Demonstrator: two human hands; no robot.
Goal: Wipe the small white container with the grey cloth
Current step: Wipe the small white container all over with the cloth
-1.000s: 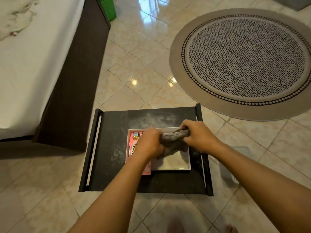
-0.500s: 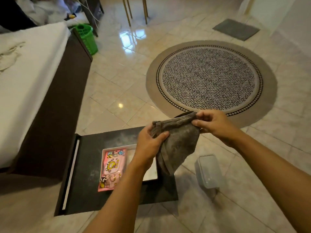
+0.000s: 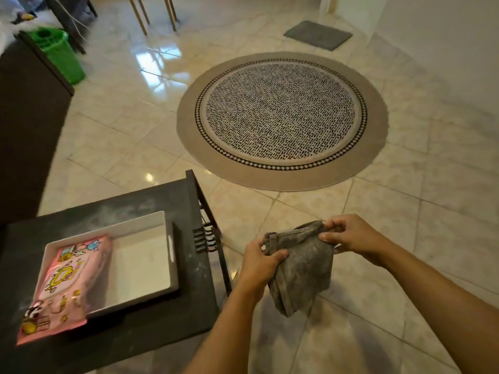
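Observation:
The grey cloth (image 3: 302, 268) hangs in the air above the tiled floor, to the right of the table. My left hand (image 3: 259, 259) grips its left top corner and my right hand (image 3: 348, 236) pinches its right top edge. The small white container (image 3: 159, 225), a shallow rectangular tray, sits on the low black table (image 3: 194, 306) to the left of both hands. A pink cartoon-printed packet (image 3: 67, 284) lies across the container's left side and hangs over its near rim.
A round patterned rug (image 3: 280, 117) lies on the floor beyond my hands. A dark bed frame (image 3: 27, 125) stands at the left, with a green basket (image 3: 60, 54) behind it. A grey mat (image 3: 317, 35) lies far back by the wall.
Both hands lifted the cloth out of the container and carried it to the right, off the table and over the floor. The view swung to the right and up.

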